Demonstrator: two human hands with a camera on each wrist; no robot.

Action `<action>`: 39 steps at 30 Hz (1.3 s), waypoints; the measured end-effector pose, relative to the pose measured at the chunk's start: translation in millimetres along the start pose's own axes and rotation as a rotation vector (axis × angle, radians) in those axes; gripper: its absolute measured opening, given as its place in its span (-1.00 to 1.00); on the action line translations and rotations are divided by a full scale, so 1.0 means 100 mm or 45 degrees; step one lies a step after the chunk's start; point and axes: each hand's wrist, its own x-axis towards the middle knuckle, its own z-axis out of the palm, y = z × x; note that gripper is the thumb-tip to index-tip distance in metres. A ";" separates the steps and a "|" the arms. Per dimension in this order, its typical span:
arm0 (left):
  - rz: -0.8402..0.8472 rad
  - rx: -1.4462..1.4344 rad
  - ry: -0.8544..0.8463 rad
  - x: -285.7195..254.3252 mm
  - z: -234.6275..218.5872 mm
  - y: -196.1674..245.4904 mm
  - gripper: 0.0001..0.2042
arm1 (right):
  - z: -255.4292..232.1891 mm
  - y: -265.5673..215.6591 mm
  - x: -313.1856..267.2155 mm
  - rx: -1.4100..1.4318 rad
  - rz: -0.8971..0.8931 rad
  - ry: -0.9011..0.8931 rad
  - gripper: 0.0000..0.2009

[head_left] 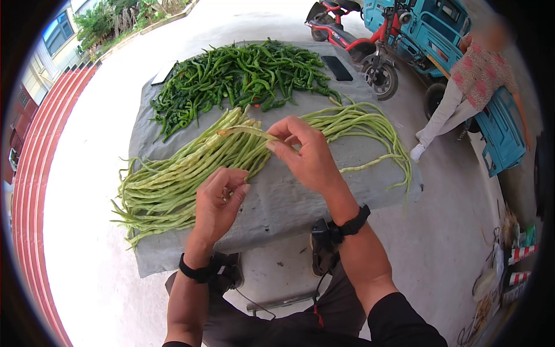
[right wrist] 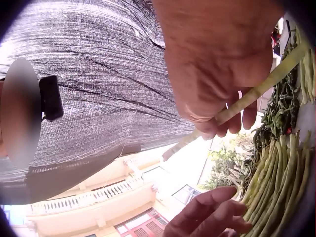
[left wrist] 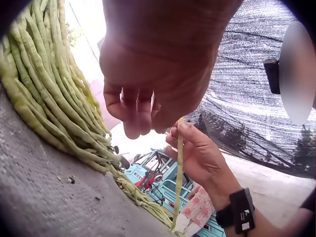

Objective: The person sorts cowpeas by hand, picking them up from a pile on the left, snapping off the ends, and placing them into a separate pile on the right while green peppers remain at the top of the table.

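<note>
A long yard-long bean (head_left: 240,130) is pinched between the thumb and fingers of my right hand (head_left: 306,151), its brownish end pointing left. In the right wrist view the bean (right wrist: 264,86) runs across under the fingers. My left hand (head_left: 217,199) is lower and to the left, fingers bent, thumb near the index fingertip. A small green bit shows at those fingertips; whether they pinch it I cannot tell. A thick bundle of yard-long beans (head_left: 167,188) lies beside the left hand. More loose beans (head_left: 370,122) lie beyond the right hand, on the grey cloth-covered table (head_left: 289,211).
A heap of green chili peppers (head_left: 237,75) covers the table's far side. A dark phone (head_left: 337,67) and a white flat object (head_left: 164,73) lie beside it. Beyond stand a red electric scooter (head_left: 358,43) and a blue three-wheeler (head_left: 439,37), with a person (head_left: 477,81) against it.
</note>
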 end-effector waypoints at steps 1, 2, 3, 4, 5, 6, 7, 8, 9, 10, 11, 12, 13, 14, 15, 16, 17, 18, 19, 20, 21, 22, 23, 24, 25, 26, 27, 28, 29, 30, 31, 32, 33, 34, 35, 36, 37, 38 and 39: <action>-0.052 -0.129 0.007 0.01 0.05 0.03 -0.76 | 0.03 -0.03 -0.01 0.084 0.022 -0.016 -0.84; -0.103 -0.256 0.020 0.02 0.10 0.06 -0.73 | 0.06 -0.05 -0.02 0.171 0.042 -0.036 -0.85; -0.154 -0.379 0.038 0.02 0.14 0.08 -0.69 | 0.09 -0.08 -0.03 0.262 0.060 -0.060 -0.85; -0.164 -0.466 -0.035 0.03 0.14 0.05 -0.60 | 0.13 -0.12 -0.04 0.343 0.082 -0.074 -0.86; -0.153 -0.559 -0.045 0.03 0.17 0.03 -0.58 | 0.17 -0.16 -0.06 0.425 0.106 -0.090 -0.87; -0.141 -0.652 -0.056 0.04 0.22 0.02 -0.56 | 0.20 -0.18 -0.06 0.507 0.130 -0.105 -0.88; -0.125 -0.746 -0.069 0.05 0.26 0.02 -0.55 | 0.25 -0.18 -0.06 0.423 0.060 -0.090 -0.87; -0.143 -0.845 -0.082 0.05 0.29 0.02 -0.53 | 0.28 -0.16 -0.07 0.337 -0.010 -0.071 -0.86; -0.160 -0.948 -0.098 0.05 0.32 0.03 -0.51 | 0.30 -0.15 -0.06 0.249 -0.076 -0.048 -0.85; -0.176 -1.054 -0.116 0.05 0.35 0.04 -0.49 | 0.30 -0.16 -0.05 0.156 -0.155 -0.018 -0.87; -0.165 -1.092 -0.136 0.04 0.37 0.03 -0.49 | 0.30 -0.19 -0.05 0.110 -0.156 -0.013 -0.87; -0.153 -1.132 -0.157 0.04 0.39 0.03 -0.48 | 0.29 -0.23 -0.05 0.062 -0.158 -0.006 -0.87; -0.139 -1.173 -0.180 0.04 0.41 0.04 -0.48 | 0.28 -0.27 -0.05 0.012 -0.159 0.001 -0.86; -0.144 -1.201 -0.177 0.03 0.44 0.05 -0.48 | 0.28 -0.31 -0.06 0.027 -0.106 -0.016 -0.86; -0.149 -1.230 -0.175 0.02 0.46 0.07 -0.49 | 0.29 -0.34 -0.07 0.040 -0.052 -0.034 -0.85; -0.154 -1.259 -0.173 0.00 0.46 0.09 -0.49 | 0.29 -0.36 -0.07 0.053 0.002 -0.050 -0.84; -0.163 -1.251 -0.183 0.00 0.46 0.09 -0.51 | 0.30 -0.37 -0.08 0.061 0.026 -0.049 -0.84; -0.173 -1.243 -0.193 0.01 0.45 0.09 -0.53 | 0.30 -0.38 -0.09 0.068 0.050 -0.048 -0.83; -0.182 -1.237 -0.203 0.00 0.45 0.09 -0.55 | 0.30 -0.38 -0.09 0.075 0.075 -0.047 -0.82; -0.210 -1.229 -0.211 -0.01 0.45 0.08 -0.56 | 0.30 -0.40 -0.10 0.094 0.086 -0.059 -0.81; -0.236 -1.220 -0.220 -0.01 0.45 0.06 -0.58 | 0.29 -0.41 -0.10 0.112 0.096 -0.071 -0.80; -0.262 -1.212 -0.229 -0.01 0.45 0.05 -0.60 | 0.27 -0.42 -0.09 0.130 0.106 -0.081 -0.80; -0.266 -1.245 -0.224 -0.01 0.45 0.09 -0.63 | 0.24 -0.44 -0.09 0.158 0.147 -0.104 -0.79; -0.270 -1.278 -0.220 0.01 0.44 0.16 -0.66 | 0.20 -0.45 -0.08 0.186 0.188 -0.125 -0.79; -0.273 -1.311 -0.215 0.02 0.43 0.20 -0.69 | 0.17 -0.45 -0.07 0.213 0.230 -0.147 -0.78; -0.270 -1.284 -0.237 0.01 0.44 0.17 -0.72 | 0.17 -0.39 -0.05 0.299 0.203 -0.101 -0.78; -0.266 -1.259 -0.259 0.00 0.46 0.11 -0.74 | 0.18 -0.29 -0.04 0.382 0.176 -0.054 -0.79; -0.261 -1.234 -0.282 0.00 0.46 0.08 -0.76 | 0.16 -0.23 -0.02 0.465 0.149 -0.007 -0.79; -0.278 -1.225 -0.282 -0.01 0.45 0.09 -0.77 | 0.10 -0.26 0.00 0.572 0.247 0.004 -0.80; -0.294 -1.217 -0.283 -0.01 0.43 0.13 -0.78 | 0.02 -0.34 0.01 0.678 0.344 0.016 -0.80; -0.309 -1.208 -0.284 -0.01 0.41 0.16 -0.78 | -0.05 -0.37 0.03 0.785 0.441 0.029 -0.81; -0.322 -1.209 -0.286 -0.01 0.40 0.16 -0.78 | -0.10 -0.35 0.04 0.844 0.446 0.089 -0.80; -0.336 -1.208 -0.286 -0.01 0.40 0.17 -0.78 | -0.16 -0.30 0.05 0.896 0.445 0.121 -0.79; -0.349 -1.207 -0.286 -0.02 0.39 0.16 -0.78 | -0.22 -0.22 0.05 0.949 0.443 0.154 -0.79; -0.374 -1.185 -0.279 -0.02 0.38 0.16 -0.79 | -0.27 -0.17 0.05 1.002 0.441 0.186 -0.78; -0.398 -1.162 -0.272 -0.02 0.37 0.16 -0.79 | -0.29 -0.14 0.06 1.037 0.452 0.263 -0.78; -0.422 -1.139 -0.266 -0.02 0.37 0.16 -0.80 | -0.33 -0.07 0.06 1.072 0.442 0.284 -0.80; -0.436 -1.119 -0.262 -0.02 0.36 0.15 -0.80 | -0.38 0.01 0.06 1.106 0.433 0.306 -0.82; -0.451 -1.099 -0.259 -0.02 0.35 0.15 -0.81 | -0.43 0.08 0.06 1.141 0.423 0.328 -0.84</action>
